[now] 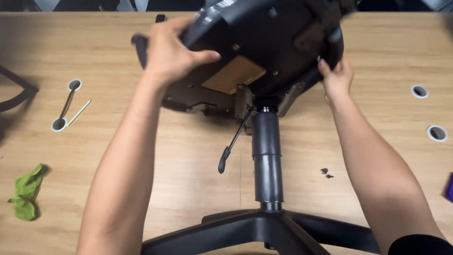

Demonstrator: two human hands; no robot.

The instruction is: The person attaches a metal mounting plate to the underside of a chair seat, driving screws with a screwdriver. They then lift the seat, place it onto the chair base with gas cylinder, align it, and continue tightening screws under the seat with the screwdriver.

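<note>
Office chair parts are seen laid across a wooden table, with the black star base nearest the camera and the gas cylinder running from its hub toward the seat. A thin lever with a black knob hangs from the metal mechanism beside the cylinder. Farther back, the black seat pan is held tilted on its side, its underside and a pale wooden patch turned toward the viewer, apparently so that the fittings beneath can be reached. The left hand is closed around the seat's left edge, thumb pressed onto the underside, while the right hand is curled on the right edge, fingers hooked behind the rim; the seat is thus steadied from both sides. Two small dark screws are left loose near the right forearm. A crumpled green cloth lies at the left, and round cable holes are set into the tabletop.
</note>
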